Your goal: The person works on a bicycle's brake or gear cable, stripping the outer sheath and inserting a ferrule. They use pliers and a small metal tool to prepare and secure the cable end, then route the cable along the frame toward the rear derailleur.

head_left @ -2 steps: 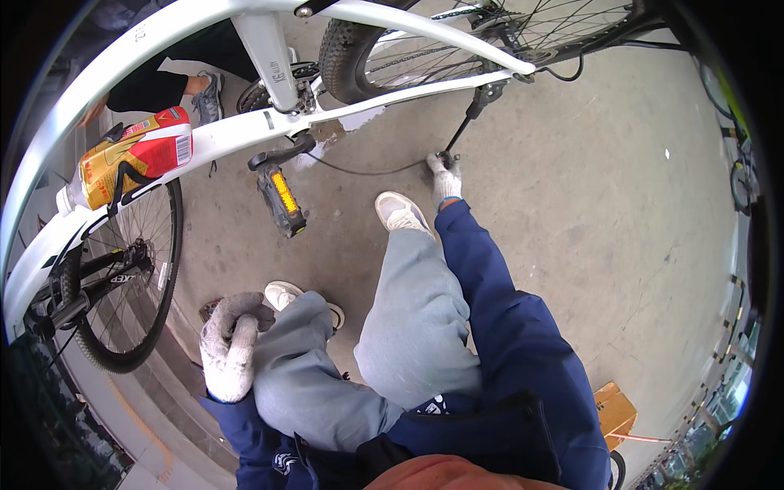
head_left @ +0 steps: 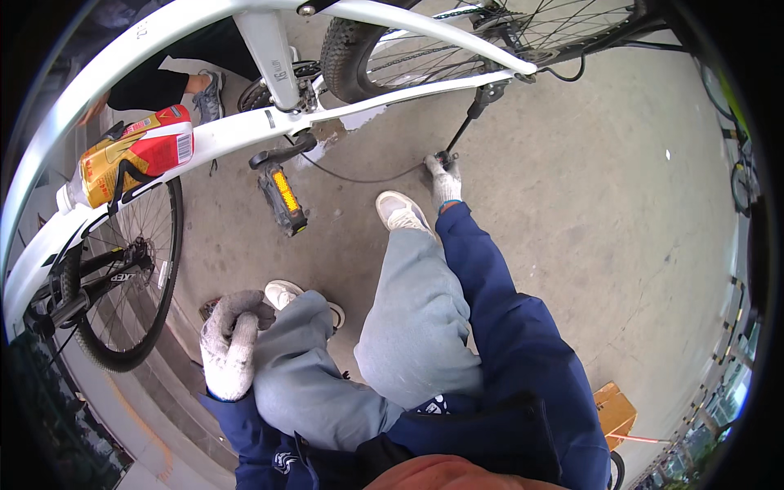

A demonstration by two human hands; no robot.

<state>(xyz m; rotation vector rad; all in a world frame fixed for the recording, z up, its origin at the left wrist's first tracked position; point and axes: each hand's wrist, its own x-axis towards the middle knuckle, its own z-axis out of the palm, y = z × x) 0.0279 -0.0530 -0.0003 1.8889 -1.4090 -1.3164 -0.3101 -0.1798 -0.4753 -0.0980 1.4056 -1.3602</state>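
My right hand [head_left: 443, 175], in a whitish knit glove, is closed round the foot of the black kickstand [head_left: 463, 135] on the white bicycle frame [head_left: 237, 131]. A thin dark line like a cable [head_left: 359, 178] runs over the floor from below the pedal [head_left: 282, 196] to near this hand. Beside my left knee, my left hand [head_left: 231, 347] wears a similar, dirt-marked glove. Its fingers are curled in towards the thumb; whatever they hold, if anything, is hidden. A small dark-and-red thing [head_left: 209, 309] shows just past its knuckles.
A bottle [head_left: 135, 155] with a red and yellow label sits on the frame. Front wheel [head_left: 167, 278] and rear tyre [head_left: 339, 61] flank the pedal. Another person's shoe [head_left: 209, 96] is behind the frame. A cardboard box [head_left: 616, 412] stands at lower right; steps [head_left: 188, 384] are at left.
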